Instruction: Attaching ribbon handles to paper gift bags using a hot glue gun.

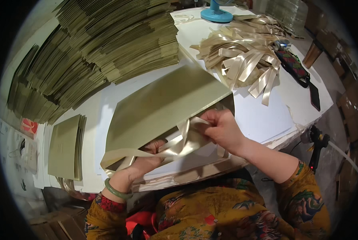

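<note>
at the bench's point(291, 116) near edge the left hand point(145, 162) reaches inside the open mouth of a gold paper bag point(163, 104), fingers curled about the ribbon point(175, 146), while the right hand point(221, 128) pinches the ribbon's other end at the bag's rim. the bag looks light and stiff but easy to crease, so it is best held by its folded rim. the satin ribbon seems soft and slippery, best pinched near its ends; more ribbons point(243, 60) lie by the far edge, and bag stacks point(107, 44) fill the left side.

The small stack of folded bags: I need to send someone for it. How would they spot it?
On the white table, look at the left edge, below the huge fanned piles. The small stack of folded bags lies alone, flat and neat, olive-gold.
</note>
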Demonstrator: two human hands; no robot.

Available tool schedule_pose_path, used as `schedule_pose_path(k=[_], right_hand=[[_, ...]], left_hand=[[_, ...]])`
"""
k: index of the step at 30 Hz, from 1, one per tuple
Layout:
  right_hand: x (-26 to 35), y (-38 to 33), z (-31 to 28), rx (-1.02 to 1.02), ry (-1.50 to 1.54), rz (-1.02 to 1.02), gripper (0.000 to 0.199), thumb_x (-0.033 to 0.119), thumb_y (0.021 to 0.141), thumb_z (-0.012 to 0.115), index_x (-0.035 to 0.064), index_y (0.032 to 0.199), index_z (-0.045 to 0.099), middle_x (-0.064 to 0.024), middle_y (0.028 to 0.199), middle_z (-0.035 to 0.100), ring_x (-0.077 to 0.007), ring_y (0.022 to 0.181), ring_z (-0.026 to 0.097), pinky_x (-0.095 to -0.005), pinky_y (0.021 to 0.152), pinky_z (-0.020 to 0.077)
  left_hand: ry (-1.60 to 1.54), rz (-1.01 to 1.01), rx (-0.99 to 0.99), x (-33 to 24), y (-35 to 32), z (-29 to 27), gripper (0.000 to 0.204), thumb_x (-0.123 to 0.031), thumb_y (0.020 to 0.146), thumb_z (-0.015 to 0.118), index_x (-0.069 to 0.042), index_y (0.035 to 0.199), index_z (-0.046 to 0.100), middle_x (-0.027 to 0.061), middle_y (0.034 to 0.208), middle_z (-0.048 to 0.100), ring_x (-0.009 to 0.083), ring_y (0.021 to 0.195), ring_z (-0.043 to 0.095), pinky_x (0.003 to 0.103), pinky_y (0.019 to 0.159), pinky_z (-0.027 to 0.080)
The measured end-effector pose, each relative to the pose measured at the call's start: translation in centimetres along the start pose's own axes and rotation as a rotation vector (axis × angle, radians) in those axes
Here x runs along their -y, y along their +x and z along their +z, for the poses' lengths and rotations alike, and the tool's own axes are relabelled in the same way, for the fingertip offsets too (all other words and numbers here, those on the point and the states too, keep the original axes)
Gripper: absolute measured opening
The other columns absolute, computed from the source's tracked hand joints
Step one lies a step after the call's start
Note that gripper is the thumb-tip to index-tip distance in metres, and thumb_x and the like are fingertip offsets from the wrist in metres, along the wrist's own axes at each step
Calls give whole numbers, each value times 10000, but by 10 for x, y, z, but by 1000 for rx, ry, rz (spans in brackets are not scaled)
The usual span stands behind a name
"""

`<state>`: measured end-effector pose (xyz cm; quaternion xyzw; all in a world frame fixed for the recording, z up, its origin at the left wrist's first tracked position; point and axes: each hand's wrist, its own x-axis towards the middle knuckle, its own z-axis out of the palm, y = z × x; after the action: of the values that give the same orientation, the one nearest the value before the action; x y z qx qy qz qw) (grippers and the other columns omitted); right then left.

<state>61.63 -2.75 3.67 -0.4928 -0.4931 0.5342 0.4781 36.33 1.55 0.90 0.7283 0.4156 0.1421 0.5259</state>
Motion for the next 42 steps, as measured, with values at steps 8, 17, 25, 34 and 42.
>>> schedule_pose_path(k=[8, 17, 25, 34, 42], right_hand=[[-22, -45, 38, -125, -131, -93, 167, 126, 936, 633, -4, 833, 613, 4, 623, 579, -47, 567, 516, -220, 517, 419], [-49, -52, 74, -190, -163, -131, 172, 187, 918, 624, 16, 919, 615, -90, 655, 590, -177, 593, 561, -342, 595, 464], [-42, -33, 52, -217, 249, 138, 208, 168, 926, 611, -23, 843, 604, -16, 617, 561, -73, 547, 494, -253, 512, 384], [-40, -26, 43, -275, 218, 102, 164, 123, 907, 626, -16, 822, 619, -6, 616, 547, -71, 543, 475, -248, 508, 366], [-41, -23, 38, -238, 192, 20, 168, 111, 925, 596, -22, 825, 614, -5, 613, 540, -77, 551, 474, -256, 515, 375]], left_hand=[[-152, -140, -231, -22, 22, -3, 208, -266, 939, 652, -79, 848, 667, -93, 659, 509, 3, 573, 389, 202, 495, 299], [-18, -85, -213, -44, 21, 2, 401, -331, 940, 620, 50, 1050, 678, 44, 790, 640, 106, 760, 526, 283, 700, 453], [19, -85, -308, -42, 23, 20, 300, -285, 948, 628, -3, 851, 655, -53, 679, 505, 55, 638, 424, 255, 554, 358], [10, 39, -245, -25, 25, 25, 342, -255, 927, 646, 18, 1133, 649, 42, 977, 658, 119, 888, 559, 286, 781, 474], [-199, -157, -229, -43, 12, 23, 284, -315, 916, 684, -32, 904, 688, -47, 742, 569, 43, 683, 461, 246, 579, 382]])
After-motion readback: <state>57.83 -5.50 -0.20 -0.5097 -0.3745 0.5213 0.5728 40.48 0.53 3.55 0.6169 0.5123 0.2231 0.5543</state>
